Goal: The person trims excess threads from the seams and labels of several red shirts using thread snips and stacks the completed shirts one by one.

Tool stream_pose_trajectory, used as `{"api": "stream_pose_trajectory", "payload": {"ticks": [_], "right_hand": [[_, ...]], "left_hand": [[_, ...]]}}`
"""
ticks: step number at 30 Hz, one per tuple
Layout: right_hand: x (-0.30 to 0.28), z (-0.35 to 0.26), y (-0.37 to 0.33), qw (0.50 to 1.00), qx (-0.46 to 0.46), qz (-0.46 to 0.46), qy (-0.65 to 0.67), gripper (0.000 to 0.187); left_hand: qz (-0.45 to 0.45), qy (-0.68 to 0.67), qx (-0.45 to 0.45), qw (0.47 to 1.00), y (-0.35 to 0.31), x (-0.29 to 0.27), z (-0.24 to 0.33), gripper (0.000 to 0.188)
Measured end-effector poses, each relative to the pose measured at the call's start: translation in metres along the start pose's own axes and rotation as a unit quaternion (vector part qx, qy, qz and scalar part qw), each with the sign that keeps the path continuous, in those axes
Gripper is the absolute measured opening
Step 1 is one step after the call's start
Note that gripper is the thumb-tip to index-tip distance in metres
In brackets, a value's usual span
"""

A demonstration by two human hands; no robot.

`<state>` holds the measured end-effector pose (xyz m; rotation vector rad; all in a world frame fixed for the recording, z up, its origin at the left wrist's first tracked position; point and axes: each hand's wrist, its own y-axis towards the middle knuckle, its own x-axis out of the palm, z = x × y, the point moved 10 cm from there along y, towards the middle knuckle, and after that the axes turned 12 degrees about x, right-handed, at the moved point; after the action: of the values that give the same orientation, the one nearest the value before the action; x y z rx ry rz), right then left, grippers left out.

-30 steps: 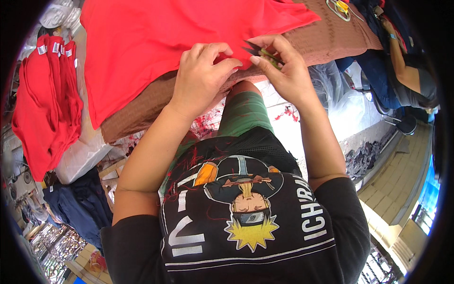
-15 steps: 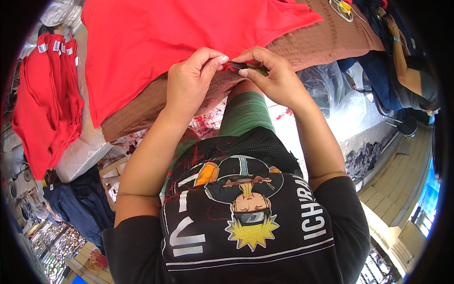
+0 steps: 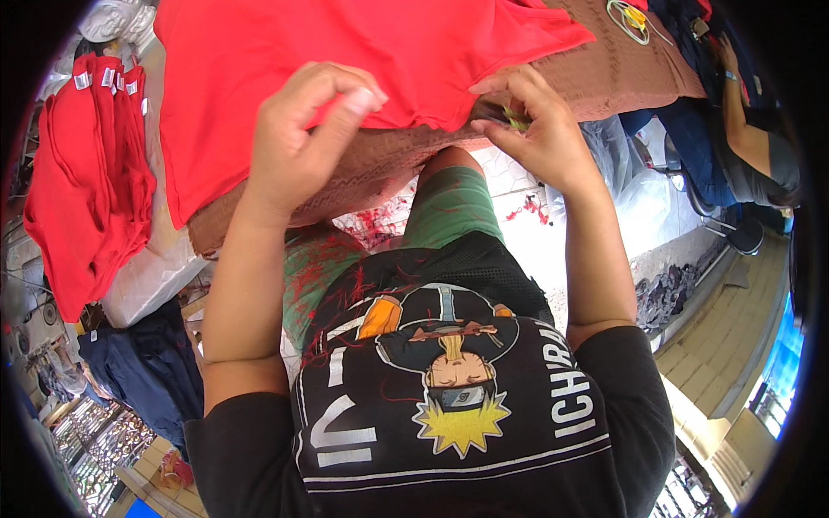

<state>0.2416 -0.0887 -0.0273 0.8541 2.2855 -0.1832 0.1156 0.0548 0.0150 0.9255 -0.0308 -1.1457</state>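
Note:
A red garment [image 3: 345, 52] lies spread over the brown cloth-covered table edge before me. Above its left part, my left hand [image 3: 302, 129] is raised with thumb and forefinger tips together. Anything pinched there is too small to make out. My right hand [image 3: 544, 125] is closed around small dark thread snips [image 3: 492, 112] with a yellow-green part, beside the garment's near hem. The fingers partly cover the snips. Red thread scraps [image 3: 324, 268] are scattered on my green shorts and black shirt.
Red garments with white labels [image 3: 91, 181] hang over a surface at the left, above dark blue clothing [image 3: 142, 363]. A yellow-handled item with a pale cord [image 3: 635, 17] lies at the far right. Clear plastic [image 3: 613, 173] sits below, near another person's arm [image 3: 738, 112].
My hands have moved apart from near the hem. The left has risen leftward; the right has shifted slightly right and up with the thread snips.

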Motion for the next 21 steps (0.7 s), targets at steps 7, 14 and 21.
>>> {"api": "stream_pose_trajectory", "payload": {"ticks": [7,14,21], "right_hand": [[0.029,0.014,0.004,0.997,-0.033,0.045,-0.060,0.028],[0.023,0.031,0.019,0.957,0.137,-0.059,0.247,0.022],[0.026,0.039,0.020,0.917,0.215,-0.017,0.337,0.023]], "left_hand": [[-0.127,0.233,0.060,0.962,-0.015,0.066,-0.025,0.028],[0.043,-0.069,-0.144,0.986,-0.010,0.044,-0.043,0.014],[0.114,0.158,-0.022,0.981,-0.003,0.026,0.005,0.025]]}}
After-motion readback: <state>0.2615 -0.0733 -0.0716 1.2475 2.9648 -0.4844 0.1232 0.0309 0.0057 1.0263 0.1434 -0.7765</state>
